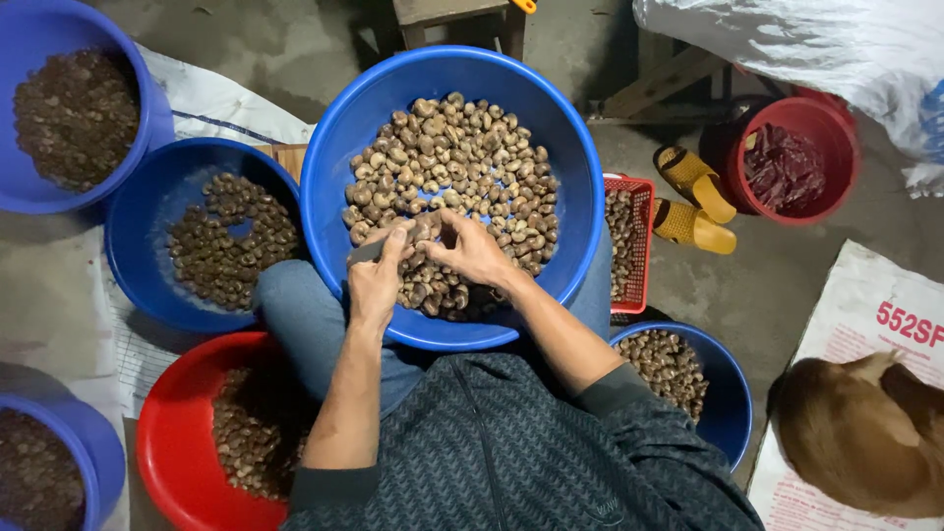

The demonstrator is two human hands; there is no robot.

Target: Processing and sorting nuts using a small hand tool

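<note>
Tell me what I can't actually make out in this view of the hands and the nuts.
- Head view: what the left hand grips; only a grey end shows, the fingers hide the rest.
- The nut at the right hand: too small, covered by fingertips.
- The big blue basin: its near rim is hidden by the forearms.
- The red basin: cut off by the bottom edge.
- The brown animal: its head is out of sight.
</note>
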